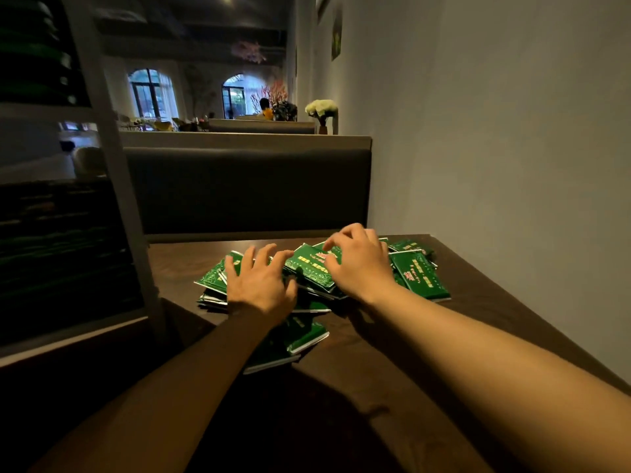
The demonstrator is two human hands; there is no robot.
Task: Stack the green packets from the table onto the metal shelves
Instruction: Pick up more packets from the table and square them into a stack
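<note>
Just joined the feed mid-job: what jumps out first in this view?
A loose heap of green packets on the dark table, near the grey wall. Both hands are on it: the left hand spread over its left side, the right hand on top. Metal shelves stand at left.

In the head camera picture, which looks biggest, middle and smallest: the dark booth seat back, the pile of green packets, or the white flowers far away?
1. Booth seat back
2. Pile of green packets
3. White flowers

The flowers are far from the camera, so their real size is unsure.
</note>
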